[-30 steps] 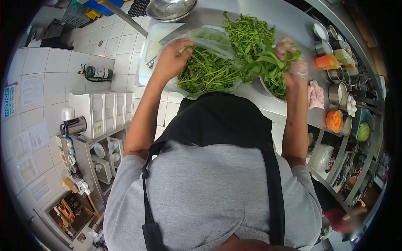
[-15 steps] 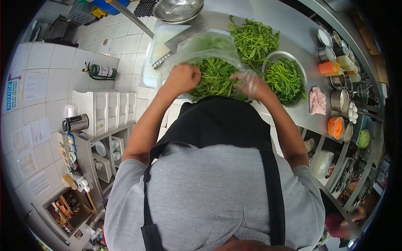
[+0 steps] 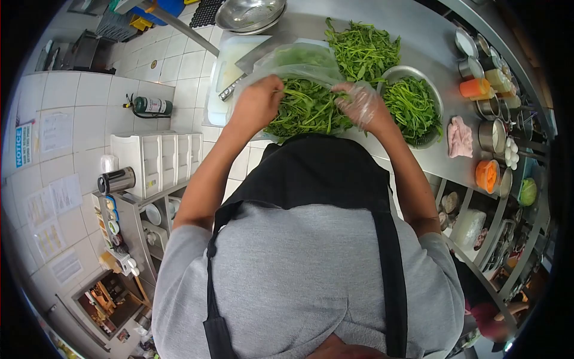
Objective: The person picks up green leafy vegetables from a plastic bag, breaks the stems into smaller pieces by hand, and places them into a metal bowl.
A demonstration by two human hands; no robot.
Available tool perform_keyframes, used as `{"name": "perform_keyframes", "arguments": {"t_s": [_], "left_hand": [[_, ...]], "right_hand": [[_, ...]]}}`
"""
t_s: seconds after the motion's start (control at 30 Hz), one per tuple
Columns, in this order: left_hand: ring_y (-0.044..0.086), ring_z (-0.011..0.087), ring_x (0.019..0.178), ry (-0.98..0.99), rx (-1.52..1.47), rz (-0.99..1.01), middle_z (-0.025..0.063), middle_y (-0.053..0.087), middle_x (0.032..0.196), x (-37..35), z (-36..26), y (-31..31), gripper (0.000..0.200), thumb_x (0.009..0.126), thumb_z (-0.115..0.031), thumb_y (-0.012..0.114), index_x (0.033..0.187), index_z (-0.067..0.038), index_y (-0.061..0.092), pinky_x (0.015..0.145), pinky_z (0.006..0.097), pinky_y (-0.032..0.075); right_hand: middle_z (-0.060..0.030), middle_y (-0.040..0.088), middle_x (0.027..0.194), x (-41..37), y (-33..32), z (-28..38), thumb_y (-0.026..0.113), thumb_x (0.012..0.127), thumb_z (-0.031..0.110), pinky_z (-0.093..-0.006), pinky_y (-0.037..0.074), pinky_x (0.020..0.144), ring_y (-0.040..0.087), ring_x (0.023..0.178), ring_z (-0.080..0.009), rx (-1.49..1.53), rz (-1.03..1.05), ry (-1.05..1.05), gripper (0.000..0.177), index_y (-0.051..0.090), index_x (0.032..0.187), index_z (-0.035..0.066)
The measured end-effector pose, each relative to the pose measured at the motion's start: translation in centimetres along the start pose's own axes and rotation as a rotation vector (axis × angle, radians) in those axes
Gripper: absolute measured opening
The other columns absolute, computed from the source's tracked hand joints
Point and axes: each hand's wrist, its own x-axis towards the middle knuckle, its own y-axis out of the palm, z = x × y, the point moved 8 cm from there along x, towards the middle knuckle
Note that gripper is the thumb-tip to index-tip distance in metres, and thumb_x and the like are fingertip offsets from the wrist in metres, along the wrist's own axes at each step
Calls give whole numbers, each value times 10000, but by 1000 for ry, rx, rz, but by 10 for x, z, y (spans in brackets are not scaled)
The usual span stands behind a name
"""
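A clear plastic bag (image 3: 305, 55) lies on the counter with its mouth spread over leafy greens (image 3: 306, 107). My left hand (image 3: 260, 100) is closed on the bag's left edge. On the opposite side my right hand (image 3: 362, 105), partly covered by clear plastic, pinches the bag's right edge. More greens (image 3: 363, 51) are heaped behind, and a metal colander (image 3: 438, 103) of cut greens sits to the right. A knife (image 3: 232, 88) rests on the white cutting board (image 3: 216, 112), partly under the bag.
Metal bowls (image 3: 250, 17) stand at the far left of the counter (image 3: 418, 33). To the right are a pink cloth (image 3: 460, 137), a tub of orange food (image 3: 487, 175), eggs (image 3: 512, 154) and sauce containers (image 3: 475, 88). Part of another person (image 3: 489, 320) shows at the lower right.
Both hands have risen slightly with the bag's edges, and more greens show beneath its mouth. The view has shifted a little.
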Motion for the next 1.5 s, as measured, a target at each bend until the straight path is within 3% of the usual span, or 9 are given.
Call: {"name": "perform_keyframes", "arguments": {"t_s": [0.13,0.33,0.7,0.73,0.83,1.3,1.43,1.47,1.5], "left_hand": [[750,210,882,-154,-783,-139,113,766,977,-28,9,-40,130,1007,-52,715,1092,2,632,809,318,574],[722,146,904,-146,-1024,-230,82,752,966,-21,-25,-62,122,1044,-65,674,1125,-5,606,812,269,563],[633,91,784,-181,-1068,-212,72,753,958,-24,-30,-57,172,1040,-90,676,1180,-43,587,735,238,491],[637,83,787,-145,-1112,-173,65,749,944,-21,-37,-56,179,1043,-77,673,1188,-33,577,732,228,514],[626,91,791,-89,-1178,-148,69,763,964,-20,-49,-60,203,1034,-98,679,1222,-53,616,765,250,475],[658,71,829,87,-1183,-26,9,715,885,0,-77,-51,132,1051,-68,667,1175,-23,653,724,227,506],[616,49,843,92,-795,-107,0,714,955,14,-85,-54,133,1026,-49,703,1154,-14,693,785,212,491],[616,49,840,122,-709,-170,-3,717,955,18,-90,-52,127,1032,-56,696,1153,-18,696,780,215,491],[616,49,837,152,-624,-227,-6,720,955,22,-95,-49,123,1037,-64,690,1152,-21,699,775,218,490]], "right_hand": [[-195,778,1063,-5,-31,12,741,972,292,-435,588,887,753,919,-375,110,-147,-10,305,752,1235,138],[-148,763,1286,9,-48,85,790,927,467,-443,562,1005,723,1194,-305,205,-126,-208,448,754,1229,138],[-160,724,1367,14,-76,95,770,961,401,-434,525,1105,697,1245,-331,210,-10,-227,452,731,1324,133],[-190,785,1143,14,-72,103,743,964,432,-431,585,953,764,1018,-333,135,-131,-326,399,762,1250,155],[-128,791,1157,25,-53,104,759,973,369,-407,567,972,745,1055,-279,104,100,-222,342,774,1146,74],[-160,738,967,5,-80,145,773,890,205,-456,576,809,721,914,-373,41,-268,-480,218,745,1069,84],[-193,725,962,9,-86,121,744,864,302,-466,582,785,713,895,-383,134,-392,-371,261,740,942,52],[-186,720,942,25,-75,90,744,872,279,-428,566,745,721,827,-290,338,-175,-137,231,748,922,53],[-152,722,944,37,-65,63,727,915,269,-365,533,708,675,761,-192,499,-230,-357,216,765,950,60]]}}
